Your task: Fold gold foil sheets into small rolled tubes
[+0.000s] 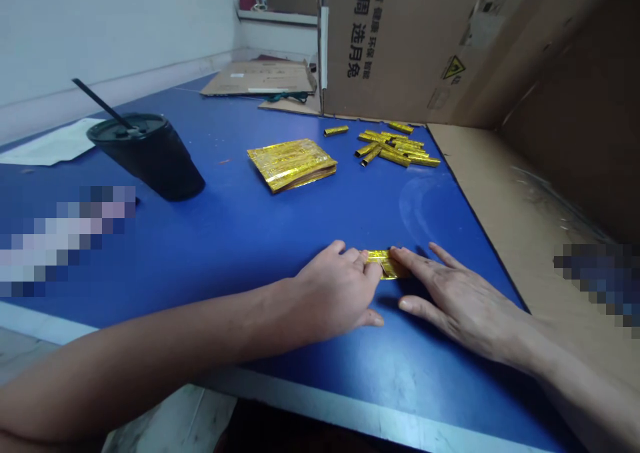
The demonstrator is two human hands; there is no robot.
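Note:
A small piece of shiny gold foil paper point(386, 264) lies on the blue tabletop, partly folded over. My left hand point(343, 289) is closed at its left end, with curled fingers pressed onto the paper. Flat fingers of my right hand point(457, 299) rest on the right end, with the thumb held apart. Both hands cover the ends of the piece. Beyond them sits a stack of gold foil paper sheets point(293, 163). Several rolled or folded gold foil tubes point(397, 147) lie in a loose pile at the back right, one a little apart.
A dark cup point(155, 156) with a lid and straw stands at the left back. Behind it is a white paper point(55, 145). A large cardboard box wall point(400, 53) borders the back and right. Flat cardboard point(260, 77) lies at the far end.

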